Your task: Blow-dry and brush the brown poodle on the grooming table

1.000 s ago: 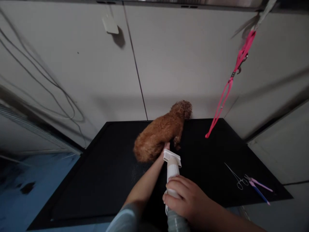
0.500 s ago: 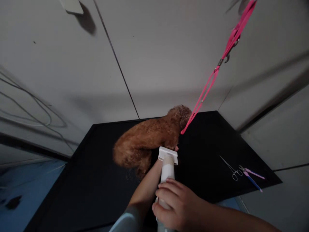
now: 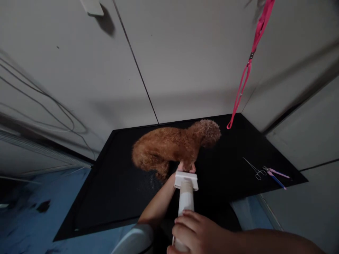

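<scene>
A curly brown dog (image 3: 169, 143) stands on a black table, its head to the right. My left hand (image 3: 180, 166) reaches under its chest, fingers wrapped round a front leg (image 3: 188, 164); part of this hand is hidden behind a white nozzle (image 3: 186, 197). That nozzle has a wide flat head on a tube, and my right hand (image 3: 194, 233) is closed around the tube. The flat head points at the dog's front leg, just in front of my left wrist. To the right of the dog's head hangs a pink grooming loop (image 3: 245, 72), apart from the dog.
Scissor-handled forceps (image 3: 255, 169) and pliers-like clippers (image 3: 275, 174) with pink and blue handles lie on the right of the black table (image 3: 106, 197). Grey cables (image 3: 47, 95) hang along the wall at left. The blue floor (image 3: 31, 211) shows dark tufts.
The pink loop has swung right, away from the dog's head. My right hand and the nozzle sit slightly lower in view, leaving more of my left fingers visible. The view has shifted.
</scene>
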Demonstrator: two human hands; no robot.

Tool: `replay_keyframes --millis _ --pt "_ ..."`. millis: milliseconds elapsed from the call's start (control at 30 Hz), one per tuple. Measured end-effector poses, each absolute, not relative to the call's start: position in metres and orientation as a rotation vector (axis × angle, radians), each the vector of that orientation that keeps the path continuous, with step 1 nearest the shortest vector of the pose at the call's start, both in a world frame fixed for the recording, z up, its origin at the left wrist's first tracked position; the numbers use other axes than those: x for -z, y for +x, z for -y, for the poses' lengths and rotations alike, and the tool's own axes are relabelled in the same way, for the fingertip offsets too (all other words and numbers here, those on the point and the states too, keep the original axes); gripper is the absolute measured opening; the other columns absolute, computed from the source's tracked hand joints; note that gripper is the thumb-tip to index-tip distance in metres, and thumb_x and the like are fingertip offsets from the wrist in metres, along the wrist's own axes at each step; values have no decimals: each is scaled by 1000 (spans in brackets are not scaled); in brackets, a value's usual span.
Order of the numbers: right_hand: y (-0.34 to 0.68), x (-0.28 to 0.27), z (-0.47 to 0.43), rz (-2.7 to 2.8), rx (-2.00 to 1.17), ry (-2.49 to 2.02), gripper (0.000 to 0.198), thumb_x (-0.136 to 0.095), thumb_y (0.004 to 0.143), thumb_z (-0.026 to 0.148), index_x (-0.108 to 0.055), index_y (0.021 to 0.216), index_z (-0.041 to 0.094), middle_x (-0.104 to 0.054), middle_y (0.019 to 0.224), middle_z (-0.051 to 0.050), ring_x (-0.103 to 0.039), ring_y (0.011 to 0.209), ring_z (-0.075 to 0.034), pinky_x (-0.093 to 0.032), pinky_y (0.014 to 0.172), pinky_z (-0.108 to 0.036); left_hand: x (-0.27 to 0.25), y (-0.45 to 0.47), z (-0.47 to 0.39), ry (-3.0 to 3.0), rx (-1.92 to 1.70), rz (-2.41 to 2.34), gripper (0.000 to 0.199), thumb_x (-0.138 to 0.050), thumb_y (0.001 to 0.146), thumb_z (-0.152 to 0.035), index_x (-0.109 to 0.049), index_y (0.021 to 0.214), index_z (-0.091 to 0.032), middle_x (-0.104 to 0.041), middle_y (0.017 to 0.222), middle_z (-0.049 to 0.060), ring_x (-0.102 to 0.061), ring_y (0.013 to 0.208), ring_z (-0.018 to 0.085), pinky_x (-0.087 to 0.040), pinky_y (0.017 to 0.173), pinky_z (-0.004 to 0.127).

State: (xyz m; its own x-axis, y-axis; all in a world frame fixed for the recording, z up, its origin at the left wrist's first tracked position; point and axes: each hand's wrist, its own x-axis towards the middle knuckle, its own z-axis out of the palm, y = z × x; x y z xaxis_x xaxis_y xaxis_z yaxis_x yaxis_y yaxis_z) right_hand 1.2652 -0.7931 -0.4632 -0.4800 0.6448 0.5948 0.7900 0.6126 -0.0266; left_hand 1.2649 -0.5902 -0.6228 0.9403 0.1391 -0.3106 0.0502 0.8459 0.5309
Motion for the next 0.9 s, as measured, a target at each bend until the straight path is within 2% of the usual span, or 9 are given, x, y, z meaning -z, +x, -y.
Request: replay_keyframes --millis 167,267,333,433,533,667,833,900 --pt "1257 456 801 2234 363 -1159 16 -55 85 18 -56 98 26 -60 76 0 -58 80 -17 -49 80 -33 609 1255 589 618 6 -327 69 -48 70 -81 -61 68 -13 -54 55 3 -47 47 13 -36 47 24" --pt "1253 453 804 2304 325 -1090 13 -52 86 18 -57 96 25 -54 70 1 -55 71 -16 -48 73 -30 603 1254 588 639 68 -264 66 -55 66 -80 -56 64 -15 -44 50 -3 -32 38 6 -26 41 20" --pt "1252 452 806 2312 335 -1123 15 -52 85 16 -57 98 23 -54 71 0 -54 71 -17 -47 72 -32 601 1255 587 666 83 -245 65 -56 65 -80 -54 62 -15 -41 50 -3 -32 38 6 -25 40 20" --pt "1252 449 808 2349 344 -1134 20 -51 87 15 -56 104 23 -54 74 -2 -54 73 -18 -46 72 -34 596 1256 589 655 51 -261 60 -53 73 -75 -55 66 -15 -42 53 -2 -38 42 9 -28 41 21" --pt "1253 447 810 2455 266 -1065 14 -49 88 19 -56 101 22 -52 73 -1 -51 68 -17 -44 66 -32 589 1258 590 590 131 -239 53 -55 76 -68 -54 69 -16 -37 53 -4 -31 39 7 -23 39 19" --pt "1256 445 812 2410 360 -1130 20 -50 87 15 -55 105 21 -53 73 -1 -53 71 -18 -45 70 -34 575 1260 592 587 71 -271 58 -46 78 -72 -52 62 -16 -40 54 -1 -39 44 11 -32 42 23" --pt "1255 443 820 2446 308 -1056 12 -49 88 17 -56 96 23 -52 70 1 -52 68 -16 -46 67 -30 568 1248 598 579 98 -193 51 -51 81 -61 -50 58 -15 -38 55 -2 -32 40 7 -20 38 19" --pt "1254 443 823 2418 303 -1051 15 -51 87 16 -56 98 24 -55 74 0 -54 72 -15 -47 71 -29 574 1237 603 570 55 -216 47 -52 81 -57 -56 64 -13 -43 57 0 -38 42 8 -24 40 20"
